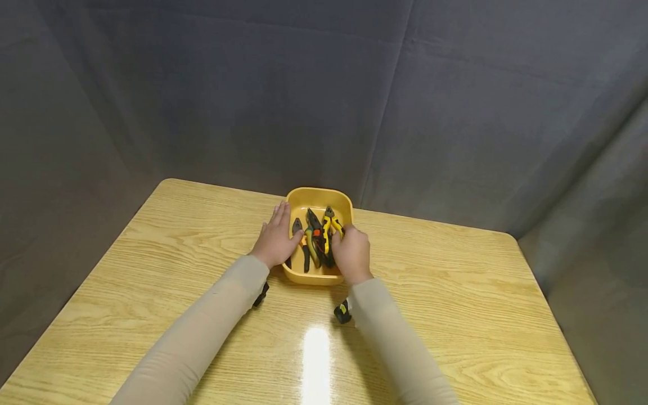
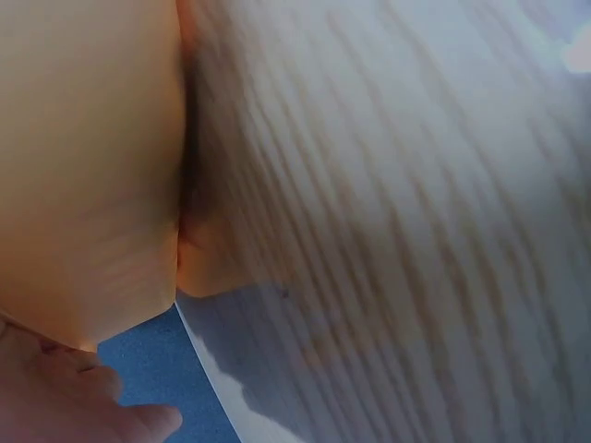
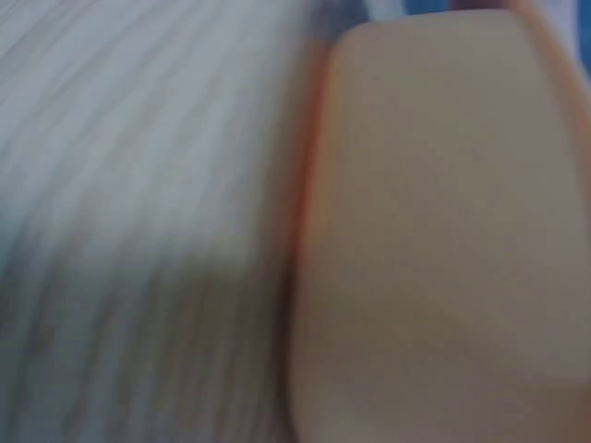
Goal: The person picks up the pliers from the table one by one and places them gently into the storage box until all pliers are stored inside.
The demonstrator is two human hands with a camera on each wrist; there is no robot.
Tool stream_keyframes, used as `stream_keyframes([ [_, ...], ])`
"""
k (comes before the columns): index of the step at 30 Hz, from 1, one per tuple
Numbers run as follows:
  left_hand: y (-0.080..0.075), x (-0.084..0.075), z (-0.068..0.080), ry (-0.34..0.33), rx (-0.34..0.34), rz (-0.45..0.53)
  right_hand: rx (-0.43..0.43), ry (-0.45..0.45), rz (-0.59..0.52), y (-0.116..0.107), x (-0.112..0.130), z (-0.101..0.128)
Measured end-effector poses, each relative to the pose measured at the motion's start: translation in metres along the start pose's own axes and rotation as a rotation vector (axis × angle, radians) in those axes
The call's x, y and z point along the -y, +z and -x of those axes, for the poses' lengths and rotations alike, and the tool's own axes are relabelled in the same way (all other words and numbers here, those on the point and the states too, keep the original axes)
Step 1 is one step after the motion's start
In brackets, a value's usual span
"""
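A yellow plastic bin (image 1: 309, 279) stands toward the back of the wooden table, several pliers lying inside. My left hand (image 1: 273, 239) holds its left rim, fingers pointing away from me and the thumb over the inside. At the right rim, my right hand (image 1: 351, 254) grips the bin with curled fingers, close to the yellow-and-black pliers (image 1: 327, 228). Pliers with orange-and-black handles (image 1: 306, 256) and green-handled pliers (image 1: 311, 250) lie farther left. The left wrist view shows the bin's wall (image 2: 83, 166) and some fingers (image 2: 83, 406); the right one shows the bin's wall (image 3: 443, 231), blurred.
The wood-grain table (image 1: 455, 315) reaches out on both sides of the bin. A grey curtain (image 1: 253, 101) hangs behind its back edge and along the sides. Light glares off the tabletop near the front.
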State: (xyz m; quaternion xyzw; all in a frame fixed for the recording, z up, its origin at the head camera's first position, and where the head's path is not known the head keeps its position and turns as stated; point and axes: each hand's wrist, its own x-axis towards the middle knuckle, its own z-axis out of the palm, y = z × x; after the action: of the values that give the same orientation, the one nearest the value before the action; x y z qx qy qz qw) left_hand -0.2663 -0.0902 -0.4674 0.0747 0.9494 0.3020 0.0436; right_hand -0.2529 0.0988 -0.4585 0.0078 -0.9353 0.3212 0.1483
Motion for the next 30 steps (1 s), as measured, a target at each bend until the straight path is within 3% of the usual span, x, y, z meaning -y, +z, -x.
stream_keyframes([
  [5,0.0018,0.0001,-0.0007,0.004,-0.010,0.001,-0.051,-0.092,0.140,0.0038,0.0008,0.0049],
  [30,-0.0018,-0.0022,0.0011,0.003,-0.001,0.014,-0.050,-0.176,0.249,0.0057,0.0056,0.0108],
])
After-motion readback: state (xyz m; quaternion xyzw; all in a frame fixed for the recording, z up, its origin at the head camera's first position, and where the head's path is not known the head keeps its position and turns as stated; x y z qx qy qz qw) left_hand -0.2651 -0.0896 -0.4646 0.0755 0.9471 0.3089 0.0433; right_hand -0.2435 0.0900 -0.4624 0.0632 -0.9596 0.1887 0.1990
